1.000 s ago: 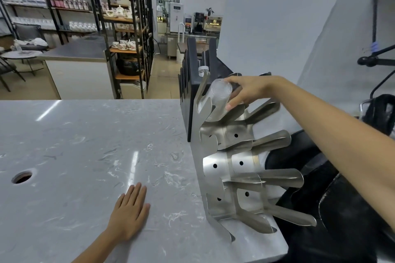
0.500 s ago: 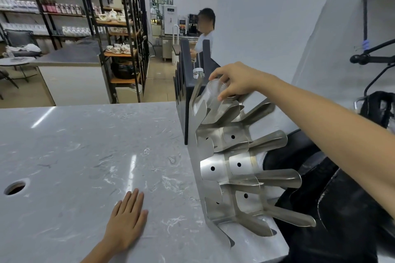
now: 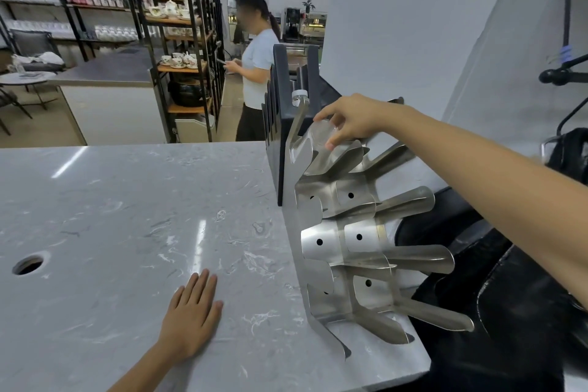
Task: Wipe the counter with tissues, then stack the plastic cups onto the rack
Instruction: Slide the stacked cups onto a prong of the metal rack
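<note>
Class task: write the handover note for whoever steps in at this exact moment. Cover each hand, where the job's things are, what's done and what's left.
Right hand: gripping a clear plastic cup on the top prong of the shiny steel pronged rack.
Left hand: flat on the grey marble counter, empty.
Done: the counter shows no spills or tissues.
Left: seat and release this cup; the lower prongs are bare; no other cups in view.

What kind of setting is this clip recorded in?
Probably a tea or drinks shop. Black metal shelving holds floral teapots and cups, coffee machines stand at the back, and a stainless steel cup rack sits on the grey marble-look counter.
</note>
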